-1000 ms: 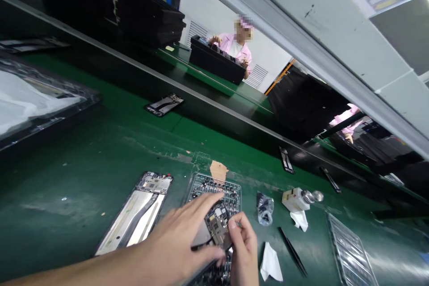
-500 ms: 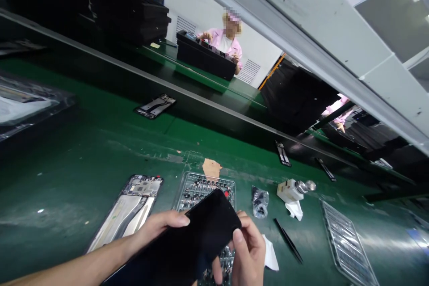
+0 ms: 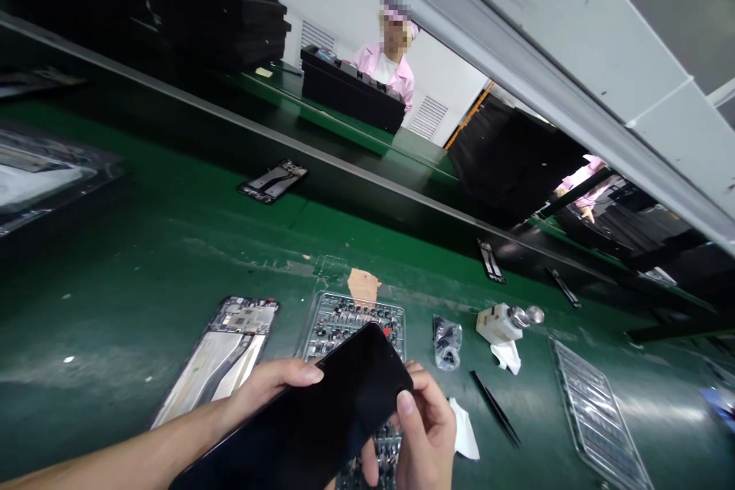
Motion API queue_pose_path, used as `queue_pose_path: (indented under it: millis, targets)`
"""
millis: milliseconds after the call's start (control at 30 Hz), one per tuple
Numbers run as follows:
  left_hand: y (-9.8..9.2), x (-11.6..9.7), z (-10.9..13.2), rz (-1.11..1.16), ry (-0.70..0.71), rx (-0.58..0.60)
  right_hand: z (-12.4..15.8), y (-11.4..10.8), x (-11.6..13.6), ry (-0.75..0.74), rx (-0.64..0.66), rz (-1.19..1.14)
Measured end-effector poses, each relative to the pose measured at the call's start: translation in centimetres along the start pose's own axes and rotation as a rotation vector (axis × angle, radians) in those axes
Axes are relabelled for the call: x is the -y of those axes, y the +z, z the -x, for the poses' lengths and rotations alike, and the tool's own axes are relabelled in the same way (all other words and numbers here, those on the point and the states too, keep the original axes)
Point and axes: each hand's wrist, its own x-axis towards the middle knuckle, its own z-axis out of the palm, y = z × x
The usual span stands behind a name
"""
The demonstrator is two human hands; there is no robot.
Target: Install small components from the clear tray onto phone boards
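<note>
A black smartphone (image 3: 321,413), its dark glass face up, is tilted across the lower middle of the view. Along its left edge lies the thumb of my left hand (image 3: 276,383), whose other fingers are hidden beneath. My right hand (image 3: 425,429) pinches the phone's far right corner, thumb on the edge. Below the phone sits a clear plastic tray (image 3: 310,321) of small electronic parts, partly covered. To the left lies an opened phone body (image 3: 230,352) with its circuit board showing. Black tweezers (image 3: 494,407) and a white wipe (image 3: 464,429) rest right of my right hand.
A white bottle (image 3: 498,323) with a metal cap, a small plastic bag (image 3: 446,342) and another clear tray (image 3: 600,413) lie to the right. Several opened phones, one a phone frame (image 3: 274,181), lie on the belt. A person (image 3: 386,69) in pink works behind a black box (image 3: 350,92).
My hands and the phone stay nearly still; the camera view shifts slightly. Across the belt, the person's hands have dropped behind the black box.
</note>
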Motion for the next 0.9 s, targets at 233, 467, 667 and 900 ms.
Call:
queue_pose_path:
  millis: [233, 467, 667, 900]
  targets:
    - [1.6, -2.3, 0.4, 0.074, 0.125, -0.185, 0.7, 0.2, -1.2, -0.140, -0.058, 0.349]
    - [2.0, -3.0, 0.3, -0.263, 0.374, -0.628, 3.2, 2.0, -2.5, -0.295, 0.129, 0.748]
    - [3.2, -4.0, 2.2, -0.478, 0.363, -0.415, -5.7, 0.1, 1.4, 0.122, 0.000, 0.255]
    - [7.0, -5.8, 5.8, -0.199, 0.478, -0.033, -19.8, 2.7, -3.0, 0.284, -0.187, 0.186]
